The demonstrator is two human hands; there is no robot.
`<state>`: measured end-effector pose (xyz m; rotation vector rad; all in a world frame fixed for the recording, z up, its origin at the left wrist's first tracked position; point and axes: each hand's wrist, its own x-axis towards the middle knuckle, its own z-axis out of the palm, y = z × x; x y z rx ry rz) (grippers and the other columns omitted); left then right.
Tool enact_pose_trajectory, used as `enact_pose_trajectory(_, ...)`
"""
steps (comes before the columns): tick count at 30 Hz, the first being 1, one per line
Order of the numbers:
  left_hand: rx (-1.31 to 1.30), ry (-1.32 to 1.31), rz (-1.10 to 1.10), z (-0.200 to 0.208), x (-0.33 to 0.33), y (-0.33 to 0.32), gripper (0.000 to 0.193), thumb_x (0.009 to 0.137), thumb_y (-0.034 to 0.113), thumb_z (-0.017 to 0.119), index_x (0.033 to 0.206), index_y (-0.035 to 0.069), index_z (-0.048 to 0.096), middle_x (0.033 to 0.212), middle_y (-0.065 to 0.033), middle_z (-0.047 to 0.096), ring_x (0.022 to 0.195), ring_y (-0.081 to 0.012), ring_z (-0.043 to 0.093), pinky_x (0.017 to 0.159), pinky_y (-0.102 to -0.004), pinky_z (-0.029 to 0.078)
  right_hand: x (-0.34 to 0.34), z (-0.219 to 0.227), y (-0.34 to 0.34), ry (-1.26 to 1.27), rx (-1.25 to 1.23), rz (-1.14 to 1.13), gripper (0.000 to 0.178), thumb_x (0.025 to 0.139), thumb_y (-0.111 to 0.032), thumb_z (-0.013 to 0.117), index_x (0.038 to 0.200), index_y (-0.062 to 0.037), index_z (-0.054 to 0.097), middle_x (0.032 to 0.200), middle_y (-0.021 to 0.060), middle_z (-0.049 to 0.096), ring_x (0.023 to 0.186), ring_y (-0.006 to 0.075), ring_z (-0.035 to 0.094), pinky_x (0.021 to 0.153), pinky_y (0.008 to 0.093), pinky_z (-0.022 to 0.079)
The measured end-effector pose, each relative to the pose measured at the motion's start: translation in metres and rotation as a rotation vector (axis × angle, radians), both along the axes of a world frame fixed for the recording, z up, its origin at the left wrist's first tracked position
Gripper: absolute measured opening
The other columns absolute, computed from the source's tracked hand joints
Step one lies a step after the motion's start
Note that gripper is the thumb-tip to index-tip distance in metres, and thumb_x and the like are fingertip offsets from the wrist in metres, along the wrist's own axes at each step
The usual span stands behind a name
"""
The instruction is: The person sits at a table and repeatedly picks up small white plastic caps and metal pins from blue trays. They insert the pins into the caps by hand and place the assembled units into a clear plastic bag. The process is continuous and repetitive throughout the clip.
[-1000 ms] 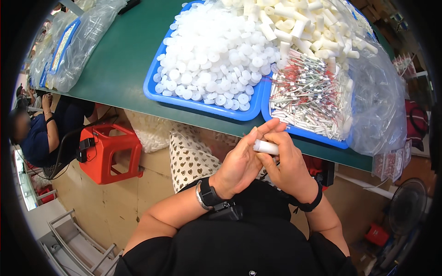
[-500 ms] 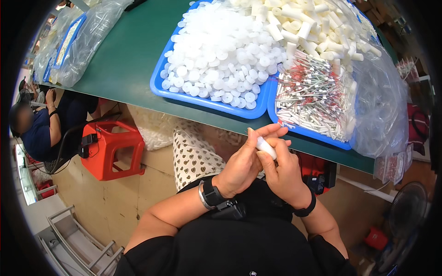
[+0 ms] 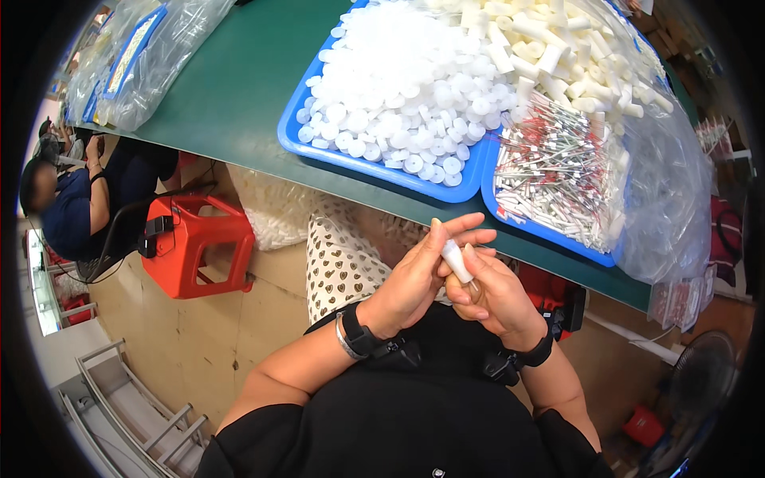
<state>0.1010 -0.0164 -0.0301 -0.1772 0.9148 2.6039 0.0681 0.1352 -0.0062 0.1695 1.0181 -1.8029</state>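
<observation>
In front of my body, just off the table edge, both hands meet around a small white cylindrical piece (image 3: 457, 261) with a narrower, translucent-looking tip. My left hand (image 3: 410, 283) supports its upper end between the upright thumb and the fingers, which stretch out behind it. Thumb and curled fingers of my right hand (image 3: 504, 299) pinch its lower end. Past the hands, a blue tray (image 3: 390, 178) is heaped with translucent white discs (image 3: 406, 103). A second blue tray (image 3: 550, 246) to its right holds thin white parts with red and grey wires (image 3: 562, 167).
Cream foam-like tubes (image 3: 550, 48) pile up at the back right beside clear plastic sheeting (image 3: 665, 199). Bagged trays lie at the left on the green table (image 3: 231, 88). A red stool (image 3: 199, 247) and a seated person (image 3: 76, 211) are at left. A fan (image 3: 701, 378) stands at lower right.
My right hand has turned and its fingers have curled in below the white piece, exposing more of it. The piece stands more upright. The whole view has shifted slightly.
</observation>
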Motion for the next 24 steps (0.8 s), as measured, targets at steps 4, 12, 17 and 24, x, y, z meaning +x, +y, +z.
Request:
enact_pose_trajectory(4, -0.155, -0.004, 0.04, -0.015, 0.005, 0.007, 0.059, 0.107, 0.046, 0.02, 0.135, 0.001, 0.045, 0.134, -0.0171, 0.054, 0.124, -0.0272, 0.054, 0.103, -0.0399, 0.047, 0.001, -0.016, -0.001, 0.379, 0.105, 0.012, 0.037, 0.106, -0.032, 0.041, 0.106, 0.0013, 0.056, 0.074, 0.0065, 0.057, 0.048, 0.0106, 0.046, 0.045, 0.0253, 0.038)
enact_pose_trajectory(12, -0.465, -0.375, 0.177, -0.035, 0.032, -0.011, 0.053, 0.106, 0.048, 0.03, 0.132, 0.005, 0.047, 0.126, -0.0094, 0.057, 0.116, -0.0178, 0.055, 0.097, -0.0371, 0.043, 0.007, -0.043, -0.007, 1.217, 0.773, 0.234, 0.037, 0.095, -0.027, 0.06, 0.118, 0.0012, 0.051, 0.089, 0.0229, 0.067, 0.079, 0.0426, 0.066, 0.066, 0.0468, 0.053)
enact_pose_trajectory(17, -0.604, -0.316, 0.42, -0.024, 0.021, -0.038, 0.028, 0.102, 0.026, 0.052, 0.121, 0.006, 0.051, 0.111, -0.0041, 0.056, 0.102, -0.0131, 0.054, 0.09, -0.03, 0.044, 0.002, -0.005, 0.009, 1.519, 0.898, 0.309, 0.036, 0.088, -0.026, 0.069, 0.109, 0.0009, 0.059, 0.092, 0.0179, 0.068, 0.075, 0.0347, 0.067, 0.062, 0.0404, 0.053)
enact_pose_trajectory(24, -0.71, 0.116, 0.32, 0.021, -0.015, -0.027, 0.012, 0.098, 0.011, 0.058, 0.106, 0.002, 0.058, 0.095, -0.0031, 0.06, 0.09, -0.0101, 0.055, 0.083, -0.0242, 0.043, -0.065, 0.048, 0.046, 1.911, 1.205, -0.129, 0.015, 0.082, -0.009, 0.071, 0.095, -0.0042, 0.065, 0.086, 0.01, 0.062, 0.071, 0.0289, 0.062, 0.061, 0.0385, 0.049)
